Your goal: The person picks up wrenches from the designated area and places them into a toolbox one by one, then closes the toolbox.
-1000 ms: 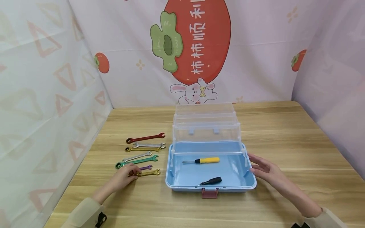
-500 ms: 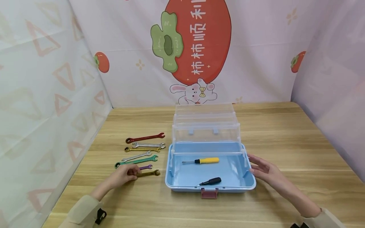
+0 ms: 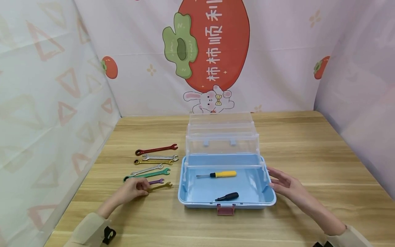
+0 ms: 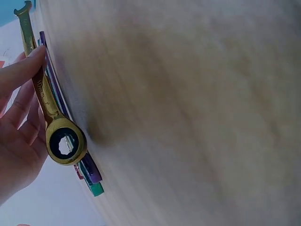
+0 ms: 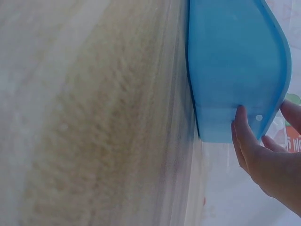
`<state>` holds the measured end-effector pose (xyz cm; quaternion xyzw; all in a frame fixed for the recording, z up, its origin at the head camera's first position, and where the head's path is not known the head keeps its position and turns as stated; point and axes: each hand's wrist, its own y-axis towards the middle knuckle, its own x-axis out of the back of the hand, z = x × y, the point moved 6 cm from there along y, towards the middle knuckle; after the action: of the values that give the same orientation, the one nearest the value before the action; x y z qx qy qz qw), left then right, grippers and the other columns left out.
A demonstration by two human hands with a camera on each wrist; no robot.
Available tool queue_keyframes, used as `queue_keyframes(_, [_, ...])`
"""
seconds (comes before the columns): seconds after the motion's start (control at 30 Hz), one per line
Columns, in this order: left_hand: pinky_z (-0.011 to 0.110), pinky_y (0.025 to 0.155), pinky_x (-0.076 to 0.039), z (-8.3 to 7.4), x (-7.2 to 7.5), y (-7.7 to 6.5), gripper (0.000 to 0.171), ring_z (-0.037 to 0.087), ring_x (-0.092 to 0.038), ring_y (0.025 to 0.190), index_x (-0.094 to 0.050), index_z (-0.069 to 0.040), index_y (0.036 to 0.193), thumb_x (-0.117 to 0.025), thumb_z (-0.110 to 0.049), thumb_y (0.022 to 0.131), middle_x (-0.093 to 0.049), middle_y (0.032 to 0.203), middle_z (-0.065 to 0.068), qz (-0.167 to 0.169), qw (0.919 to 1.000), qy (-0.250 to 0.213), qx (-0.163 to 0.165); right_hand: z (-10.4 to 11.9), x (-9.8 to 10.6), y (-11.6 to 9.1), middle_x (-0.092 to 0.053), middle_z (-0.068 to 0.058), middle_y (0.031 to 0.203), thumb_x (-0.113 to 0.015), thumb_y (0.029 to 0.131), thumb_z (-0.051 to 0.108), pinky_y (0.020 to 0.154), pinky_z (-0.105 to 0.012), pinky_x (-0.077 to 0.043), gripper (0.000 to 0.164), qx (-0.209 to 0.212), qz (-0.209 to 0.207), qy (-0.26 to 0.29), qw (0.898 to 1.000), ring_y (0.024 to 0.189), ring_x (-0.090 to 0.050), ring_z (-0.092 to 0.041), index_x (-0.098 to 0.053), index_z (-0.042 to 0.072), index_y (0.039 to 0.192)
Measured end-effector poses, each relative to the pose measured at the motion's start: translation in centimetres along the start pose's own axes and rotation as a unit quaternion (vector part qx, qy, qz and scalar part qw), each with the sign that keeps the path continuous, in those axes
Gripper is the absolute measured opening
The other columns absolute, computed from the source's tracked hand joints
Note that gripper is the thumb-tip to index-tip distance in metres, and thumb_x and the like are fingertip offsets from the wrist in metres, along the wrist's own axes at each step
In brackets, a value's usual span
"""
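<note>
My left hand (image 3: 132, 190) pinches a gold ratchet wrench (image 4: 47, 96) between thumb and fingers at its shaft. Its ring end faces the camera in the left wrist view, and the open end (image 3: 168, 184) points toward the toolbox. A purple wrench (image 3: 158, 181) lies just behind it, partly hidden by the hand. My right hand (image 3: 287, 185) touches the right side of a light-blue toolbox (image 3: 253, 206), fingers extended along the outer wall and thumb at the rim. Inside the toolbox lie a yellow-handled screwdriver (image 3: 225, 174) and a black-handled screwdriver (image 3: 228, 197).
Left of the toolbox lie a green wrench (image 3: 154, 173), two silver wrenches, another gold wrench (image 3: 155, 162) and a red wrench (image 3: 157, 149). Clear trays (image 3: 222, 145) stand raised at the toolbox's back. A maroon latch (image 3: 225, 210) hangs in front. Printed cloth surrounds the wooden table.
The gold wrench in my left hand has turned and tilted, its open end rising slightly off the table. My right hand has stayed at the toolbox's side.
</note>
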<state>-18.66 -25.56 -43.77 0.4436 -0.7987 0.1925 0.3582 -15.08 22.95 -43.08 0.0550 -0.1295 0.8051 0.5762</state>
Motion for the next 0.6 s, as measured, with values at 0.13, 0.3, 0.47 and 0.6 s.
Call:
queue_keyframes(0.13, [0.022, 0.055, -0.044, -0.2, 0.5, 0.2, 0.015, 0.002, -0.050, 0.063, -0.062, -0.011, 0.080, -0.070, -0.002, 0.071, -0.059, 0.072, -0.004, -0.019, 0.9998, 0.003, 0.006, 0.0, 0.0, 0.0, -0.027, -0.024, 0.138, -0.054, 0.088, 0.019, 0.082, -0.019, -0.042, 0.060, 0.002, -0.003, -0.001, 1.000, 0.102, -0.046, 0.009, -0.024, 0.003, 0.138])
queue_keyframes(0.3, [0.022, 0.055, -0.043, -0.7, 1.2, 0.8, 0.015, 0.005, -0.049, 0.063, -0.063, -0.010, 0.080, -0.069, 0.000, 0.071, -0.058, 0.072, -0.003, -0.035, 0.9993, 0.005, 0.012, 0.1, 0.0, 0.1, -0.026, -0.024, 0.138, -0.054, 0.088, 0.017, 0.081, -0.018, -0.042, 0.060, 0.004, -0.004, 0.005, 1.000, 0.102, -0.046, 0.009, -0.024, 0.002, 0.138])
queue_keyframes(0.47, [0.023, 0.054, -0.043, -1.8, 1.8, 1.6, 0.015, 0.008, -0.051, 0.063, -0.062, -0.009, 0.079, -0.069, 0.002, 0.071, -0.059, 0.073, 0.001, -0.048, 0.9988, -0.005, 0.005, 0.0, 0.0, 0.1, -0.026, -0.026, 0.138, -0.053, 0.088, 0.017, 0.081, -0.018, -0.042, 0.060, 0.005, -0.004, 0.012, 1.000, 0.102, -0.047, 0.009, -0.024, 0.002, 0.138])
queue_keyframes(0.6, [0.023, 0.055, -0.044, -2.6, 2.3, 2.4, 0.015, 0.006, -0.052, 0.064, -0.062, -0.011, 0.079, -0.069, 0.000, 0.072, -0.061, 0.076, -0.001, -0.056, 0.9984, -0.001, 0.003, 0.0, -0.1, 0.0, -0.026, -0.026, 0.138, -0.054, 0.088, 0.017, 0.081, -0.018, -0.043, 0.060, 0.002, -0.006, 0.016, 1.000, 0.102, -0.048, 0.008, -0.024, 0.002, 0.138])
